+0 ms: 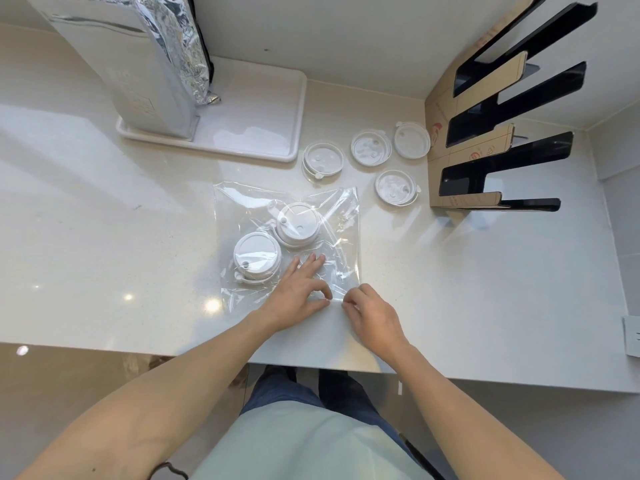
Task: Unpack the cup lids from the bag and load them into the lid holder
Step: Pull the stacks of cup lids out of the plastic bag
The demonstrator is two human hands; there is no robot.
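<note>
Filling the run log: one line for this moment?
left hand: pinches bag near edge | right hand: pinches same edge | lids in bag: two stacks | loose lids: on counter | lid holder: empty

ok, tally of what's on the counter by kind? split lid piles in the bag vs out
Lid piles inside the clear bag: 2
Lid piles loose on the counter: 4
Clear bag: 1
Lid holder: 1
White tray: 1
Foil pouch: 1
Total: 10
</note>
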